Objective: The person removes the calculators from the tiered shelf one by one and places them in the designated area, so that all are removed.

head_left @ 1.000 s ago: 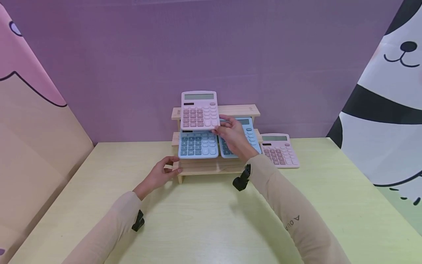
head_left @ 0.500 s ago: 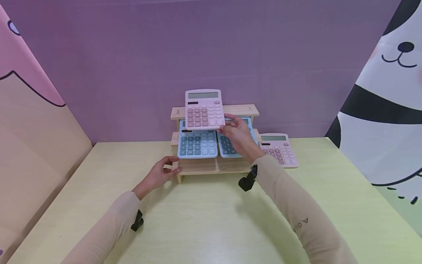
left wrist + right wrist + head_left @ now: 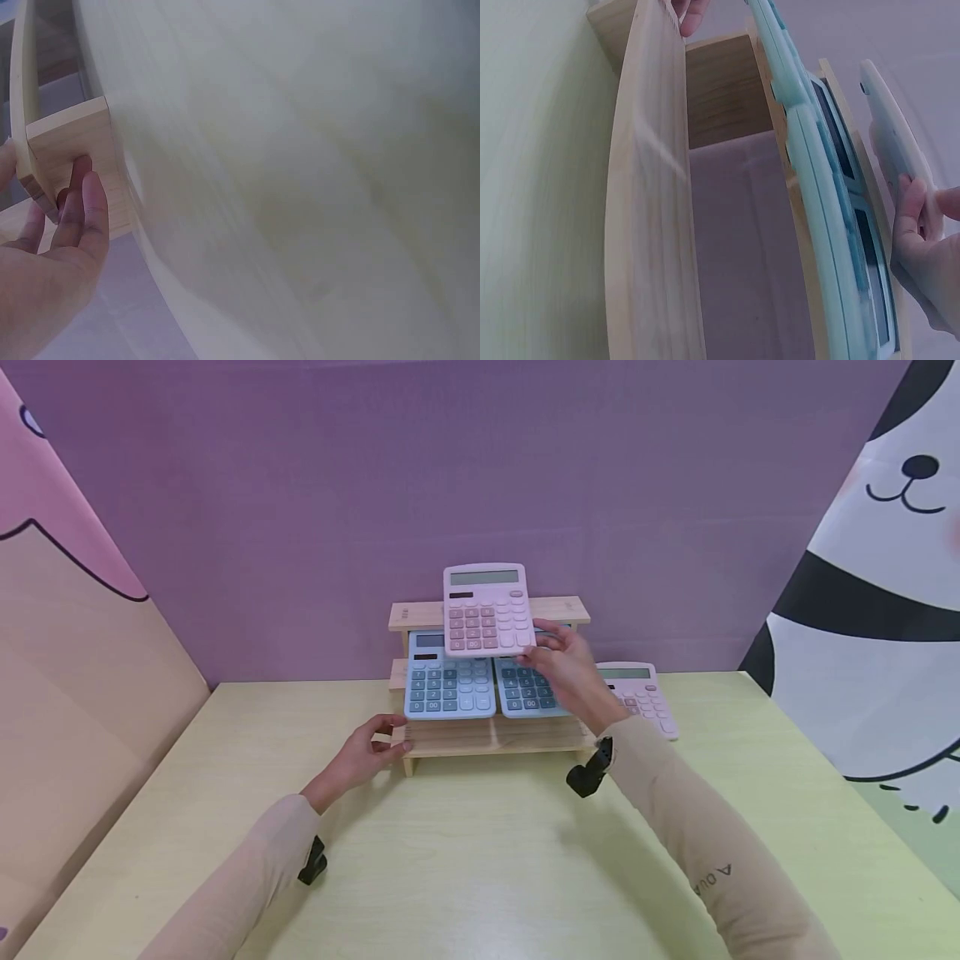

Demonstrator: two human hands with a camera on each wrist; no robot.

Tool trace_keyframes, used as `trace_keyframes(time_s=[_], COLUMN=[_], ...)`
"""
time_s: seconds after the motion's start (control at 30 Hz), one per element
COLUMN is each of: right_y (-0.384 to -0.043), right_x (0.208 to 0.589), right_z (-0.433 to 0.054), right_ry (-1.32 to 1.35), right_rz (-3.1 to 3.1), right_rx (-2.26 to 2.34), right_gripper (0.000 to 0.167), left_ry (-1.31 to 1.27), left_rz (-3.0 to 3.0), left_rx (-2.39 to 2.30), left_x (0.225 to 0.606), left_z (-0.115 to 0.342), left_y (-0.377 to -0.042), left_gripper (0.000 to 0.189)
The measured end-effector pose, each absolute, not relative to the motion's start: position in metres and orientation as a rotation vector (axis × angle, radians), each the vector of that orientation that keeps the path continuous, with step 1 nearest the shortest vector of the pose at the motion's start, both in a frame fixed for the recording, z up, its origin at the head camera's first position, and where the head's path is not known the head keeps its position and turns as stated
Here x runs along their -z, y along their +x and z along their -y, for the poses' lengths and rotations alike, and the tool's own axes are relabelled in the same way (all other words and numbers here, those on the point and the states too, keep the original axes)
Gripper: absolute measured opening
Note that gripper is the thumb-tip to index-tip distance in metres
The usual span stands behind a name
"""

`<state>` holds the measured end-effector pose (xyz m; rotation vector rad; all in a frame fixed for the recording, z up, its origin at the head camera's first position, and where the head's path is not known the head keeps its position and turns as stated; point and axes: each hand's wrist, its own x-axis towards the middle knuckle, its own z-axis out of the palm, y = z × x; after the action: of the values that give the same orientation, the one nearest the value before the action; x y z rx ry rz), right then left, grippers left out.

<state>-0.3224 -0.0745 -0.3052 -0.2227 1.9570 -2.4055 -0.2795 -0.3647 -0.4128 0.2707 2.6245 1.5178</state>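
Note:
In the head view a pink calculator [image 3: 487, 602] is held by its lower right corner in my right hand [image 3: 572, 670], thumb on the front. It is upright before the top tier of a wooden step shelf [image 3: 491, 739]. The right wrist view shows this calculator [image 3: 897, 135] apart from the shelf. Two blue calculators lean side by side on the middle tier: the left one [image 3: 450, 689] is partly covered by the pink one, the right one [image 3: 525, 689] also by my hand. My left hand [image 3: 363, 753] grips the bottom tier's left end; its fingers [image 3: 94, 214] curl beneath the board.
Right of the shelf, a second pink calculator [image 3: 654, 703] leans face-up on the pale wooden table [image 3: 465, 852], partly behind my right sleeve. A purple backdrop [image 3: 315, 527] rises close behind the shelf. Cartoon-print panels flank both sides.
My right hand has carried the pink calculator rightward along the shelf, uncovering more of the left blue calculator and covering more of the right one. My left hand keeps its grip on the shelf.

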Motion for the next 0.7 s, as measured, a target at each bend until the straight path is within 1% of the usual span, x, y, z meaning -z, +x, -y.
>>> trace_keyframes(time_s=[0.7], right_y=[-0.313], right_x=[0.307], right_z=[0.029], right_ry=[-0.182], right_rz=[-1.918], right_rx=[2.448], right_gripper=[0.058], left_ry=[0.261], left_rz=[-2.623], left_rx=[-1.534], left_x=[0.418], left_z=[0.367], left_y=[-0.283], left_gripper=[0.055])
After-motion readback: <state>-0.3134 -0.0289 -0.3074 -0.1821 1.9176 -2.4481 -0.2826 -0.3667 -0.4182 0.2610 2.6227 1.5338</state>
